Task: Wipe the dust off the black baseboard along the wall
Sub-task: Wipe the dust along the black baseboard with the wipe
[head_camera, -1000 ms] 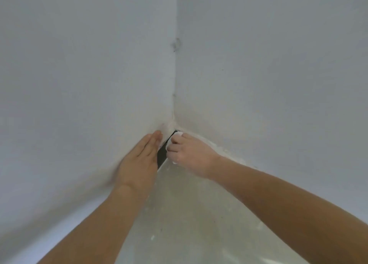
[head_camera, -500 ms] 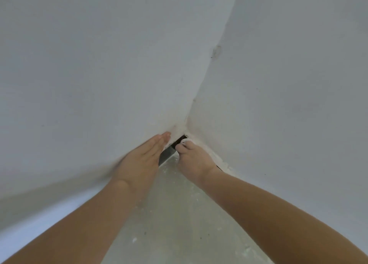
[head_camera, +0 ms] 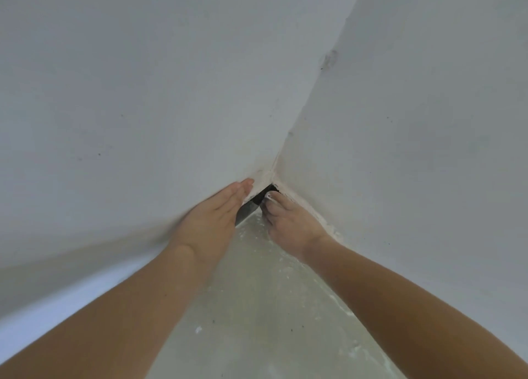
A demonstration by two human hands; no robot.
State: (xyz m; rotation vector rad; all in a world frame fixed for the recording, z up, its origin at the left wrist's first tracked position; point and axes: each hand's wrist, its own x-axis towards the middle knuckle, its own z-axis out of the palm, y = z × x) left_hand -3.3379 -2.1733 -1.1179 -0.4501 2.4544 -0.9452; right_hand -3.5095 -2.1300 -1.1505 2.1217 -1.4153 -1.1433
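Baseboard point(head_camera: 258, 198): black, glossy. Only a short strip is visible, low on the left-side wall point(head_camera: 143, 107), running into the room corner. White wipe point(head_camera: 268, 196): a small bit shows at the baseboard's corner end, under the right hand point(head_camera: 288, 221) fingertips.

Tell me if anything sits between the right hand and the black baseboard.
Only the white cloth that the right hand presses to the black baseboard in the corner. The left hand lies flat on the wall beside, not between.
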